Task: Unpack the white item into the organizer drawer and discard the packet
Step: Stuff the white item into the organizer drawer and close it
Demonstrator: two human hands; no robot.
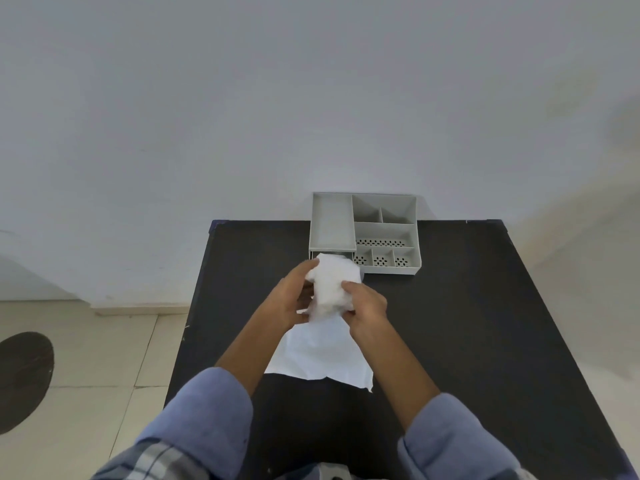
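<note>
Both my hands hold a soft white item above the black table, just in front of the grey organizer. My left hand grips its left side and my right hand grips its lower right. A flat white packet hangs down from under the item toward me and lies on the table. The organizer's drawer opening sits at its lower left, mostly hidden behind the item; I cannot tell how far the drawer is pulled out.
The organizer stands at the table's far edge against a pale wall and has several small compartments on its right. Tiled floor with a dark round patch lies to the left of the table.
</note>
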